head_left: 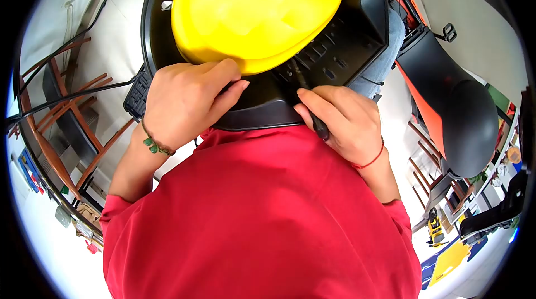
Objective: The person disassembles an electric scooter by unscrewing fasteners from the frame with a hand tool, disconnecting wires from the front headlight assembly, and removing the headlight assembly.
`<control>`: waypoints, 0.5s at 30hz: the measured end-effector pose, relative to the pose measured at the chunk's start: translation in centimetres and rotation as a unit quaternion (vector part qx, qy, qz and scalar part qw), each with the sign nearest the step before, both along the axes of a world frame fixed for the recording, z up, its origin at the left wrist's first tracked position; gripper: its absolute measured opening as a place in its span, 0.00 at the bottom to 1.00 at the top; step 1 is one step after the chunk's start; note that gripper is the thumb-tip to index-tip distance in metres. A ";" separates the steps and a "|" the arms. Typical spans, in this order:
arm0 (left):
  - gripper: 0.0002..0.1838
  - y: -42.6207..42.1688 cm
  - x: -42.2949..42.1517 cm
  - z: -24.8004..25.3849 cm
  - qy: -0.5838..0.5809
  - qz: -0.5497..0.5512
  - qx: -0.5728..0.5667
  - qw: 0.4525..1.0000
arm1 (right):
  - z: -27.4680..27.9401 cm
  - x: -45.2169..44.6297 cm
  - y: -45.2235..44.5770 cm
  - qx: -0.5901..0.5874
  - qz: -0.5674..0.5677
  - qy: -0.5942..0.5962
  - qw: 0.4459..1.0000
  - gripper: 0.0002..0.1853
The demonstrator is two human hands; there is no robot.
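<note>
A glossy yellow dome [251,20], which looks like a hard hat, lies inside a black plastic shell [262,113] with slots in its floor. My left hand [192,95] is closed at the near rim of the dome, thumb and forefinger pinched together; its fingertips are partly hidden. On the right, my right hand [346,117] wraps round a slim black-handled tool [318,126]. The tool's front end points up into the shell beside the yellow rim, and I cannot make out its tip.
A wooden-framed chair [72,115] stands on the left, with black cables [67,98] running past it. To the right is a black padded bench [469,115] with an orange side. Farther down lies a yellow board [449,262]. Pale floor shows between them.
</note>
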State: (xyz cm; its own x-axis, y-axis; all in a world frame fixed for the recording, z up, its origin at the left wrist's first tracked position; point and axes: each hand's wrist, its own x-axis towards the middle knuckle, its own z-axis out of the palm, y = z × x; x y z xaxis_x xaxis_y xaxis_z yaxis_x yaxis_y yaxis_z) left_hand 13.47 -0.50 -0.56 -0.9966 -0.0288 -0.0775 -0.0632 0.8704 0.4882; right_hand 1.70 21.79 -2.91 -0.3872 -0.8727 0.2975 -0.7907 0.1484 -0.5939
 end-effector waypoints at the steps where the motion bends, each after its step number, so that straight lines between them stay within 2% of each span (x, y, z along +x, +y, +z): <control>1: 0.07 0.0 0.0 0.0 0.000 0.000 0.000 1.000 | -0.1 -0.2 -0.2 0.005 0.008 0.009 1.000 0.11; 5: 0.07 0.1 0.0 0.0 -0.001 -0.005 0.001 1.000 | -0.2 -0.7 -0.5 0.049 0.066 0.042 0.996 0.12; 10: 0.07 0.0 0.0 0.0 -0.010 -0.004 0.002 1.000 | -1.0 -0.3 0.1 -0.004 0.061 0.047 0.997 0.13; 15: 0.07 0.2 -0.2 0.2 -0.008 -0.016 0.013 1.000 | -1.0 0.4 0.3 -0.021 0.009 0.049 0.999 0.13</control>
State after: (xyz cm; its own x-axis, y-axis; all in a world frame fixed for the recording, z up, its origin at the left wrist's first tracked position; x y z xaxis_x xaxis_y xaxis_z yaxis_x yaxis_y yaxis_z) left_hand 13.30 -0.34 -0.37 -0.9956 0.0045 -0.0941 -0.0443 0.8592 0.5097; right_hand 2.06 22.10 -3.88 -0.3381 -0.8655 0.3697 -0.8480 0.1098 -0.5186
